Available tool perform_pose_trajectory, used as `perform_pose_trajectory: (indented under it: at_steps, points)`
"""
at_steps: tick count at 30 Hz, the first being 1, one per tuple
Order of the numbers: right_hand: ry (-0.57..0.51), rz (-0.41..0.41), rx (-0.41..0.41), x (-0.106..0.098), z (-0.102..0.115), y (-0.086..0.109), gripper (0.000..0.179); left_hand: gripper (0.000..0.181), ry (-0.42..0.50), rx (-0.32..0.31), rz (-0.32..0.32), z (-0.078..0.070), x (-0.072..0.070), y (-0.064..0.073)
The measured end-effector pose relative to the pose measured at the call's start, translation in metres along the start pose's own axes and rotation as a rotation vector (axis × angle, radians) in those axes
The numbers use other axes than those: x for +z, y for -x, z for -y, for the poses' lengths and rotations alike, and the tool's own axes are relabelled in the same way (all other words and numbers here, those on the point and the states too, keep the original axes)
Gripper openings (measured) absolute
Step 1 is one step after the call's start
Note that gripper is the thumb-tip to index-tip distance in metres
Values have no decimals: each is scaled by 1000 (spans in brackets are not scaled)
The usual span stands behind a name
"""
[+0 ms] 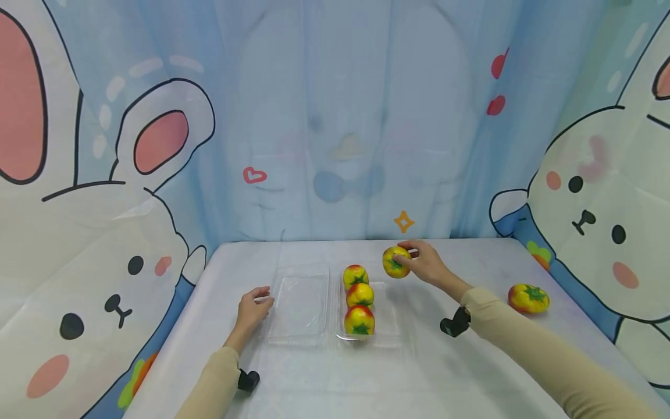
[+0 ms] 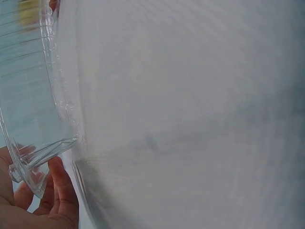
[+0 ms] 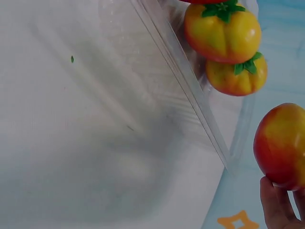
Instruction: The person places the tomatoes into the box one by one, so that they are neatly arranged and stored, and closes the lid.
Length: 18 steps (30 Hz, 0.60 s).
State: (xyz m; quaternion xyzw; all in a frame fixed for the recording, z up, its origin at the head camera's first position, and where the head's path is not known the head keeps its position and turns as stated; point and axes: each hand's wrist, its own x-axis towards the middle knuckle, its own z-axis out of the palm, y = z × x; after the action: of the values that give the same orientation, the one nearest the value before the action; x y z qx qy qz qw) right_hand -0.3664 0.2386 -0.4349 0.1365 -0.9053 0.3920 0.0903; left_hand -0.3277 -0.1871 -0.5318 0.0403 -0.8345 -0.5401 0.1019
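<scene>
My right hand point(image 1: 426, 265) holds a yellow-red persimmon point(image 1: 395, 262) with a green calyx, above the far right of a clear plastic container point(image 1: 387, 314). In the right wrist view the fingertips point(image 3: 271, 200) press against this fruit's underside. Three more persimmons point(image 1: 360, 295) sit in a column along the container's left side. On the left, my left hand point(image 1: 252, 311) is beside the container's clear lid point(image 1: 299, 308). The left wrist view has the plastic corner between thumb and fingers, which stand apart; whether they press on it is hard to tell.
One more persimmon point(image 1: 528, 298) lies on the white tablecloth point(image 1: 439, 372) at the right, beyond my right forearm. A blue curtain point(image 1: 345, 116) with rabbit drawings hangs behind the table and along both sides.
</scene>
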Motion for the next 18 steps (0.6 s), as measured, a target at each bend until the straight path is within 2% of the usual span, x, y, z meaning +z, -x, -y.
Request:
perform_pose_trajectory:
  at_steps: [9, 18]
  points:
    - [-19, 8, -14, 22, -3, 3, 44, 34, 1, 5, 0, 0, -1, 0]
    - [15, 21, -120, 38, -3, 10, 43, 34, 1, 9, -8, 0, 0, -1]
